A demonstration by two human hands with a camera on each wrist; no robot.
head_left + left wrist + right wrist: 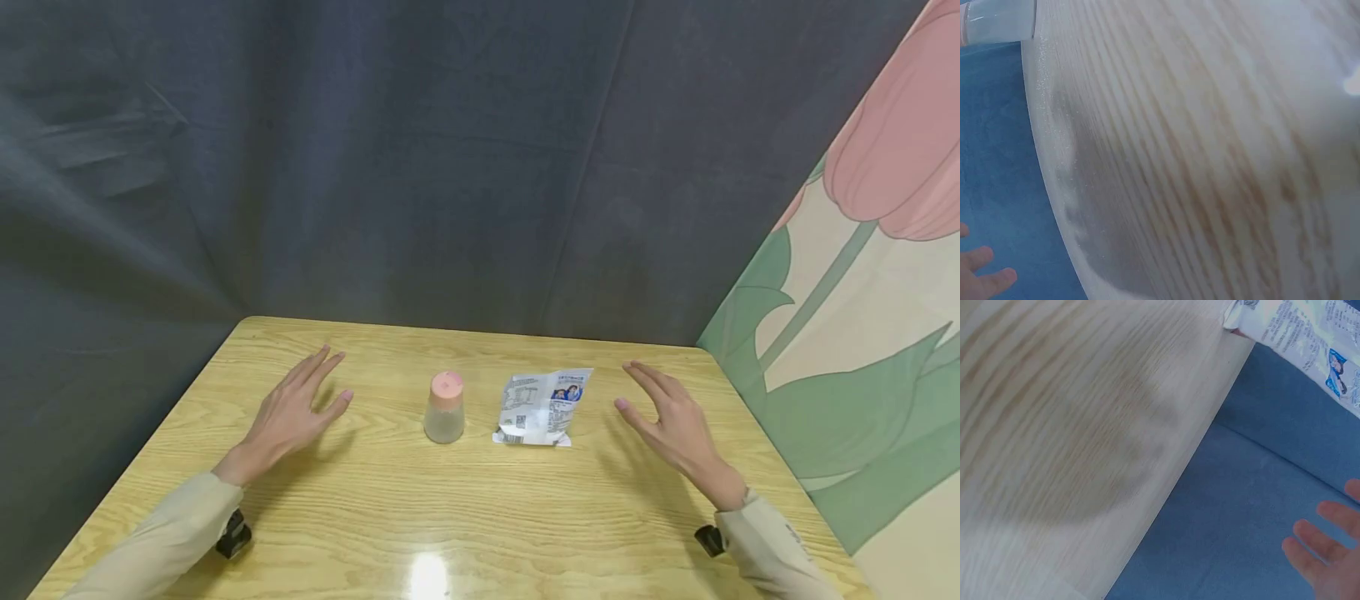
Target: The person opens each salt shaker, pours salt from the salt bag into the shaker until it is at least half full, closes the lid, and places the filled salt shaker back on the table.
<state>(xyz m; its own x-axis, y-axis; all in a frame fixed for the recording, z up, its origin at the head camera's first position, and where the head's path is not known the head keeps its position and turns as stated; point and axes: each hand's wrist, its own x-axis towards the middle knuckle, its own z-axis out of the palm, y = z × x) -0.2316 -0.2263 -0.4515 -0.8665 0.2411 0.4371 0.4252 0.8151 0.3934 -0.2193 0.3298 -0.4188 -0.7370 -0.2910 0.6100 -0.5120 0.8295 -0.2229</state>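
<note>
Over the left part of the table, my left hand (291,414) hovers with its fingers stretched out, holding nothing. To its right stands a small bottle (444,408) with a pink cap and a translucent, cone-shaped body, upright. A white printed packet (538,408) stands beside the bottle, its top leaning a little to the right. My right hand (675,421) is held in the air right of the packet, fingers straight and apart from it. The left wrist view catches part of the bottle (1000,20) at its corner; in the right wrist view the packet (1304,344) is cut off.
The wooden table (375,517) has a rounded far edge. Behind it hangs a dark blue-grey cloth (450,167), which also covers the left side. A wall panel with painted tulips (862,400) borders the right side.
</note>
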